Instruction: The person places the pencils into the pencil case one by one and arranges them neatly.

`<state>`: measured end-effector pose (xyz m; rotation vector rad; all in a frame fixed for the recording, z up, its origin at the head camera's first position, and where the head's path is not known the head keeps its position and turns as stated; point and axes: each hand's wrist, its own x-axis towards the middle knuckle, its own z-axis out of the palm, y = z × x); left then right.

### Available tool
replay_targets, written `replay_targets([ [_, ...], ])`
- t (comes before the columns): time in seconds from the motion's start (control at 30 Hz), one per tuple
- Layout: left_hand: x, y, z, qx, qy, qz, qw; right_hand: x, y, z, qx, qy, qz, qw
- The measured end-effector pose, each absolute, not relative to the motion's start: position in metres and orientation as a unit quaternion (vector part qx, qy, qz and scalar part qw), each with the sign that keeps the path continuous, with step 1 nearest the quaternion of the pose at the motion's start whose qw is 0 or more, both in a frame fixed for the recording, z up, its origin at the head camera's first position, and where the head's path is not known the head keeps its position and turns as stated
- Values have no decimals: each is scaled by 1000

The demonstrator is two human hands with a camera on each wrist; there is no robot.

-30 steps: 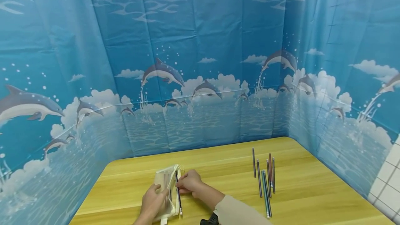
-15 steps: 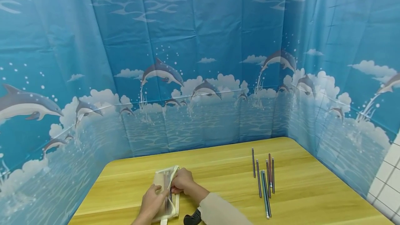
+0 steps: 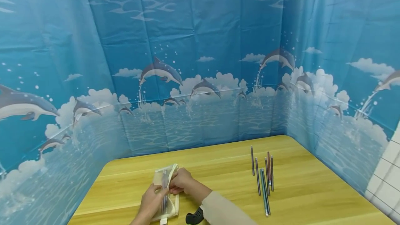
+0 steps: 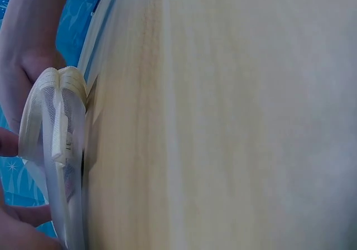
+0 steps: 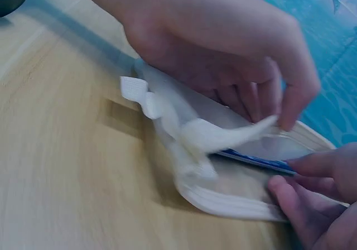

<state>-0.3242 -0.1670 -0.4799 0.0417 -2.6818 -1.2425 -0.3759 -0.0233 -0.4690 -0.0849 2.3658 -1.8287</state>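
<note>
A cream zip pencil case (image 3: 159, 177) with a see-through side lies near the table's front edge, its mouth spread open. Dark pencils (image 3: 165, 175) show through that side. My left hand (image 3: 150, 200) grips the case's opening edge, as the right wrist view also shows. From the right, my right hand (image 3: 181, 181) reaches into the mouth. In the right wrist view its thumb and finger pinch a blue pencil (image 5: 254, 159) lying inside the opening. The left wrist view has the case's zip end (image 4: 58, 121) close up, between parts of both hands.
Several pencils (image 3: 264, 183) lie spread out on the right of the yellow wood-grain table (image 3: 218, 169). A black object (image 3: 194, 216) sits by the right forearm. Blue dolphin-print curtains (image 3: 200, 121) surround the table's back and sides.
My right hand has moved left with a dark pencil, from beside the case into its mouth. The left hand has kept its grip on the case.
</note>
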Motion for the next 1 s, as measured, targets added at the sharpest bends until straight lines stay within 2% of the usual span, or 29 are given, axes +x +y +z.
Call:
replay_targets([
  [0.4, -325, -165, -480, 13, -908, -411, 79, -377, 12, -453, -64, 769, -624, 119],
  [0.83, -323, -168, -475, 13, -909, -415, 41, -364, 46, -431, -82, 768, -624, 116],
  [1.0, -324, -169, -476, 9, -908, -416, 41, -358, 57, -430, -77, 768, -625, 115],
])
